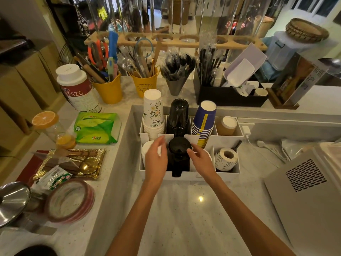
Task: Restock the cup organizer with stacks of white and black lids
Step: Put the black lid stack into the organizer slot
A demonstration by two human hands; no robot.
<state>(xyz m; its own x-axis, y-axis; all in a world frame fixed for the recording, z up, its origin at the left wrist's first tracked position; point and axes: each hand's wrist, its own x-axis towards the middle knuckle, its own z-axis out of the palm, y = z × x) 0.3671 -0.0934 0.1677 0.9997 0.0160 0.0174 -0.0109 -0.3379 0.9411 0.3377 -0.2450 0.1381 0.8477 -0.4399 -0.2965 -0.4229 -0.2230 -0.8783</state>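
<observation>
Both hands are reaching into the front row of the white plastic compartment organizer (224, 139), which is standing on the pale speckled desk (184, 215) against the raised ledge, probably so that cups and lids are sitting within arm's reach. The stack of black plastic lids (178, 147) is already sitting in the middle front compartment, rising well above the divider. The right hand (200, 160) is stretching in from the right with its fingers nearly straight and spread a little, the tips touching the stack's rim, seemingly steadying or squaring it. The left hand (156, 160) is hovering over the left front compartment, where a stack of white round lids (146, 151) is showing; whether its loosely curved fingers are pinching a lid or merely covering them I cannot tell. Behind, the back row is holding upturned white paper cups with a flower print (153, 111), black plastic cups (178, 115), blue paper cups (203, 121) and brown kraft cups (227, 125). The far right front compartment is holding a roll of printed white labels (226, 158).
</observation>
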